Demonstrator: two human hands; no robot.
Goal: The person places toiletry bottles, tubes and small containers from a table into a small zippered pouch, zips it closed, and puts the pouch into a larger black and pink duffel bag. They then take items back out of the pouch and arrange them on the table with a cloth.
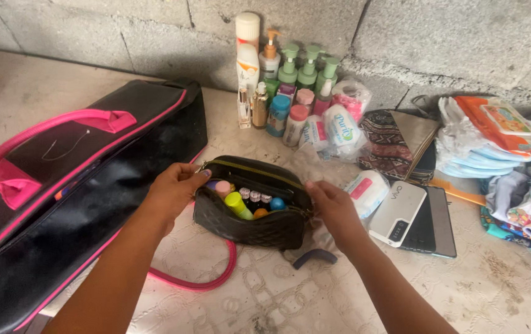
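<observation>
While both hands, left (176, 188) at 9 o'clock and right (333, 207) at 3, grip the open pouch (259, 226), a tilt could spill its bottles (239, 205).

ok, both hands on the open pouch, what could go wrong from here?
1. The black quilted pouch is packed with small bottles standing above its rim; a pull by the left hand or right hand could tip some out.
2. The row of pump bottles stands close behind; a shove of the pouch might topple them.
</observation>
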